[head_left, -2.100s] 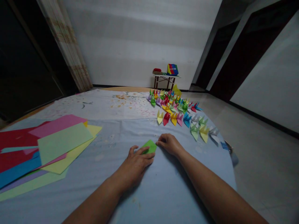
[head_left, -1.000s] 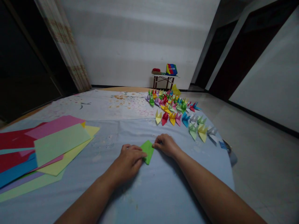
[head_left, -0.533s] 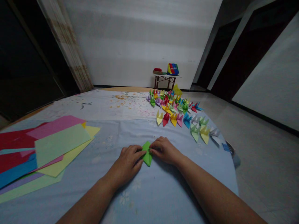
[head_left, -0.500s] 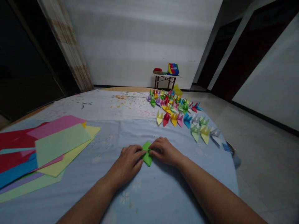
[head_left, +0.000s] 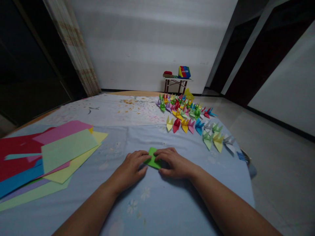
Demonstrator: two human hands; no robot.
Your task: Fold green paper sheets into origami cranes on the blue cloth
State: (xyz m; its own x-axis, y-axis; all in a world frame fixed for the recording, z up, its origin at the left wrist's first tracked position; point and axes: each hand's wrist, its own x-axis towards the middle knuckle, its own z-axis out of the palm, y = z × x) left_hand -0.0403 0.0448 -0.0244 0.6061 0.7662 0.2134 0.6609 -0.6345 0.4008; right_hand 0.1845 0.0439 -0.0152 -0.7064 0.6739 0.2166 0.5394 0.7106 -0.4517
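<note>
Green folded origami paper lies flat on the light-blue cloth, between our hands and near the cloth's middle. Our left hand rests against its left side, with the fingertips touching the paper's edge. Our right hand lies partly over its right side, the fingers close together and low across the paper. We cannot tell whether either hand pinches it or only presses it down. Loose colored paper sheets overlap in a pile at the cloth's left edge, well apart from our left hand. Rows of origami cranes stand beyond our right hand, toward the cloth's far right edge. A paint-spattered white sheet covers the far side, and a small table stands by the wall beyond it, bearing a multicolored box.
</note>
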